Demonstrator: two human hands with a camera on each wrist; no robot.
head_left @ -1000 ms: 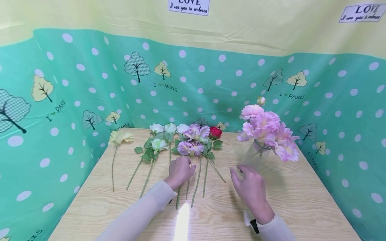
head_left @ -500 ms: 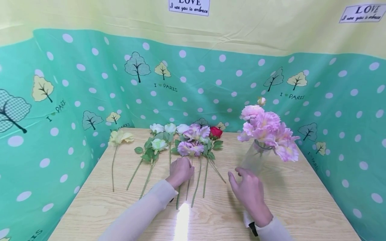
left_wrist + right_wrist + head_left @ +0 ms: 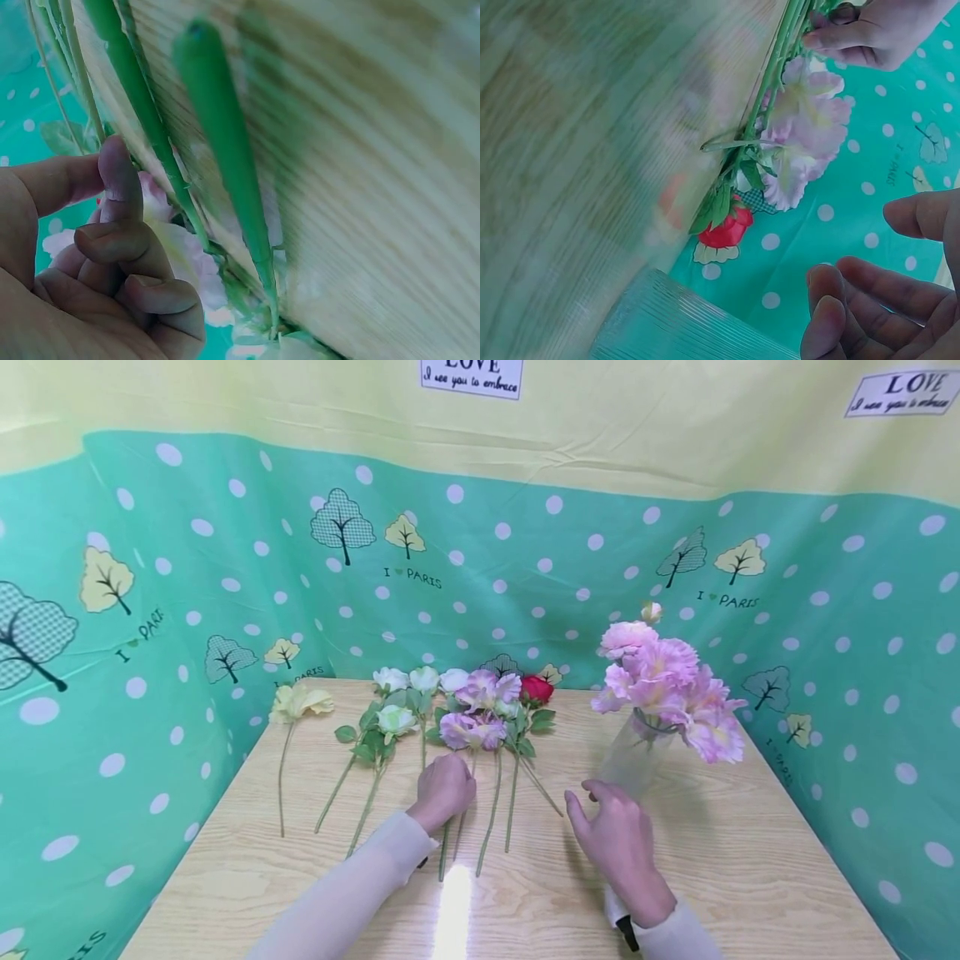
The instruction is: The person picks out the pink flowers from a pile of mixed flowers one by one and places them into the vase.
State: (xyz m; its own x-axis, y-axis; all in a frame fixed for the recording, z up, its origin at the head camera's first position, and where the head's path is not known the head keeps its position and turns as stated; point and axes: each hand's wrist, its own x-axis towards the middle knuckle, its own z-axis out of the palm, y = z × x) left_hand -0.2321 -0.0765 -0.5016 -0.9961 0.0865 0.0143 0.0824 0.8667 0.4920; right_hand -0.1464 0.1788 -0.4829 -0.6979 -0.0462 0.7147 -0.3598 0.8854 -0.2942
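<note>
At the left of the head view, your yellow flower [image 3: 298, 703] lies alone on the wooden table [image 3: 232, 893], stem pointing down the frame. Right of it, left of centre, the pale green rose [image 3: 396, 720] lies among other whitish blooms, its stem slanting to the lower left.

At the centre, your left hand [image 3: 444, 789] seems to pinch a thin stem between thumb and forefinger; the left wrist view shows the tips meeting there. That stem appears to belong to the lower purple flower [image 3: 472, 731], whose bloom sits just above your hand in the frame. Its long axis runs from the bloom down the frame, leaning slightly left, with the stem's end below your grip. Your left hand is the nearer one to it. The red rose [image 3: 536, 689] lies up and to the right.

Right of centre, your right hand [image 3: 617, 835] holds nothing, fingers loosely bent, just below the glass vase [image 3: 628, 762]; whether they touch it, you can't tell here. The tilted-looking vase holds pink flowers [image 3: 663, 681], spreading above its rim, and one small bud [image 3: 651, 612] on top.
</note>
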